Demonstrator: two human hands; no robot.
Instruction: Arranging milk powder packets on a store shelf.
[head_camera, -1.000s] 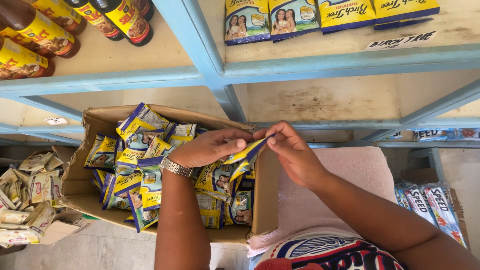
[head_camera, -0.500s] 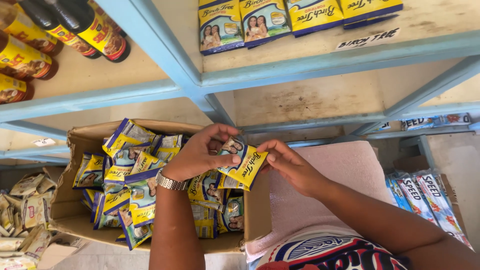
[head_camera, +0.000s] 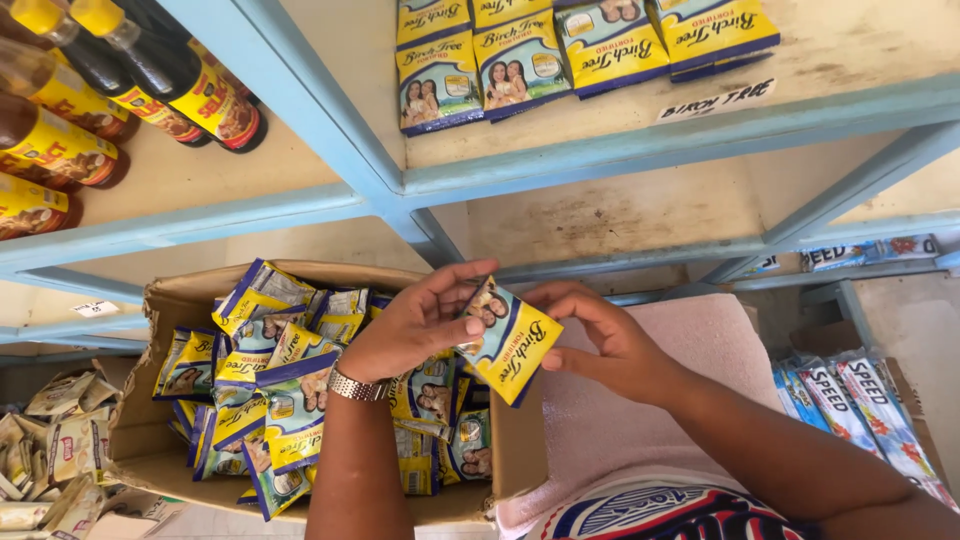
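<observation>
Both my hands hold one yellow and blue sachet (head_camera: 507, 341) above a cardboard box (head_camera: 160, 303). My left hand (head_camera: 420, 320), with a metal watch on its wrist, pinches the sachet's left edge. My right hand (head_camera: 600, 335) grips its right edge with the thumb below. The box under them is filled with several more yellow and blue sachets (head_camera: 270, 375). The sachet is tilted, its printed face up.
A blue-framed wooden shelf (head_camera: 600, 155) above carries a row of matching sachets (head_camera: 520, 55). Dark sauce bottles (head_camera: 120, 80) lie on the upper left shelf. Pale packets (head_camera: 45, 440) are piled at lower left, blue and red packets (head_camera: 870, 400) at right. A pink cloth (head_camera: 640, 420) covers my lap.
My hands have lifted the sachet out of the box and turned it flat so its face shows. The camera view has tilted up slightly toward the shelf.
</observation>
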